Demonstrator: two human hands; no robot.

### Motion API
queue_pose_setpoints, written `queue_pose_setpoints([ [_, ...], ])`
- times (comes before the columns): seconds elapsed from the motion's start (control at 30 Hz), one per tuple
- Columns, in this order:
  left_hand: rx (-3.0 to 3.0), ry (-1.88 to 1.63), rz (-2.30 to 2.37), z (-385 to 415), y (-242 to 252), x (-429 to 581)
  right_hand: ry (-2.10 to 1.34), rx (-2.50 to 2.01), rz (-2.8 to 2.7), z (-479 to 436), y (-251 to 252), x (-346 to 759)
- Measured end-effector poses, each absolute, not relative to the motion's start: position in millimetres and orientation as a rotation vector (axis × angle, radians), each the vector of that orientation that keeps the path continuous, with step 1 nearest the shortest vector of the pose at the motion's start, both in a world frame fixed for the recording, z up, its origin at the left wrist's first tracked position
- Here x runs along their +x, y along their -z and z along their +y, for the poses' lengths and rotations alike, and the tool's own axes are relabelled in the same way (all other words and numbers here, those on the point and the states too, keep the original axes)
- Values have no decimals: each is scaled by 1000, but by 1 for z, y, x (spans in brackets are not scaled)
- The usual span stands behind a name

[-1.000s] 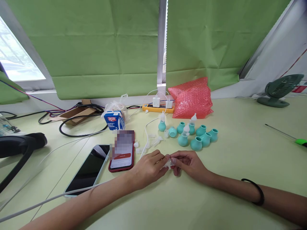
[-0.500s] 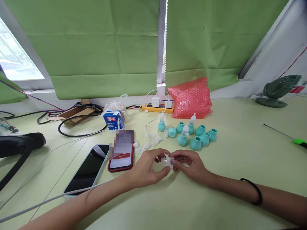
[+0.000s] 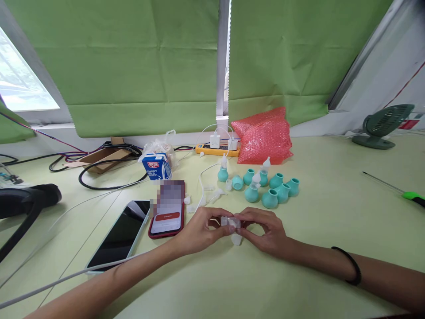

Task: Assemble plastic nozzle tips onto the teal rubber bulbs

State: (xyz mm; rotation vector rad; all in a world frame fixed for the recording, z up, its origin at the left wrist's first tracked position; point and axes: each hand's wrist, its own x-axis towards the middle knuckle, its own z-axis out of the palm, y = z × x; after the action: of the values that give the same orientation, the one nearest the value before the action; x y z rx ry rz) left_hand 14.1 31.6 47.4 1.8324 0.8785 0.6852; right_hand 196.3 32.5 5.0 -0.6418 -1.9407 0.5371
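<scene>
Between both hands, low over the green tabletop, is a small translucent plastic piece. My left hand pinches it from the left with thumb and fingers. From the right, my right hand grips its other side with thumb and index finger. A pale translucent part shows just below the fingertips; I cannot tell whether it is joined to the held piece. Beyond the hands stand several teal rubber bulbs, a few with clear nozzles on top. More loose clear pieces lie left of them.
A phone in a red case and a darker phone lie left, with a white cable crossing the left forearm. Behind are a milk carton, power strip and red bubble-wrap bag. A screwdriver lies right.
The left fingers have closed in from a looser hold to a pinch on the plastic piece. The piece has turned, and a pale part now shows below the fingertips.
</scene>
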Motion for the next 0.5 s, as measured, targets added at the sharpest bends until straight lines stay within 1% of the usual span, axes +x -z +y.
queue_pose_setpoints([
  [0.33, 1663, -656, 879, 35, -44, 15, -373, -560, -1987, 34, 1, 197],
  [0.5, 1758, -704, 871, 31, -45, 15, -323, -518, -1988, 33, -1, 197],
])
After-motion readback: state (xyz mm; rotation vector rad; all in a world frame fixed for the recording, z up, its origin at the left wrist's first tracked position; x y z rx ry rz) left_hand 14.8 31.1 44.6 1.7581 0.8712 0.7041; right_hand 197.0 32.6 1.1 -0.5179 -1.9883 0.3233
